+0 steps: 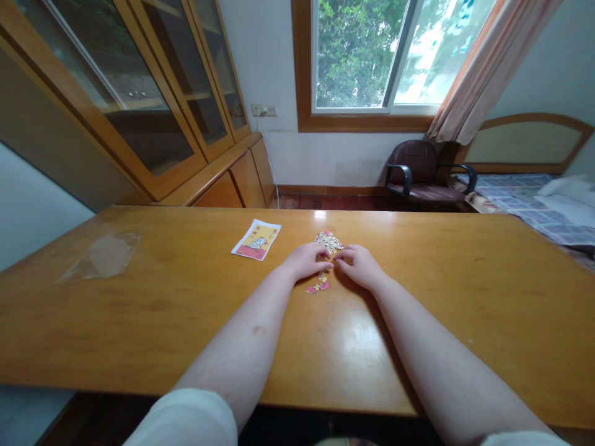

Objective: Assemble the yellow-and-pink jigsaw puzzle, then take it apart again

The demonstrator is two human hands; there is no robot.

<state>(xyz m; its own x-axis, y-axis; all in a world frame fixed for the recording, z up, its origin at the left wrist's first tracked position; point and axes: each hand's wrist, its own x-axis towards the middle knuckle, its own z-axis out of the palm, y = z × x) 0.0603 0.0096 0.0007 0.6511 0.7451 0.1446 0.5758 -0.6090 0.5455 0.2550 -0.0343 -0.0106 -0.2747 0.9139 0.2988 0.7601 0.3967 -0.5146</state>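
Note:
A heap of small jigsaw puzzle pieces (328, 240), mostly pale backs up with a few pink ones, lies on the wooden table just beyond my hands. My left hand (307, 260) rests at the heap's near left side, thumb and fingers curved with a gap between them. Facing it, my right hand (357, 265) has its fingers bent together at the near right side; what is between the fingertips is too small to make out. Closer to me lies a short cluster of pink and yellow puzzle pieces (324, 285), just below my left hand.
A picture card (257, 240) with a white animal on yellow and pink lies left of the heap. Farther left is a clear plastic bag (109, 255). The wooden table (186, 316) spreads around. Beyond it stand a glass-door cabinet (179, 176) and an office chair (416, 164).

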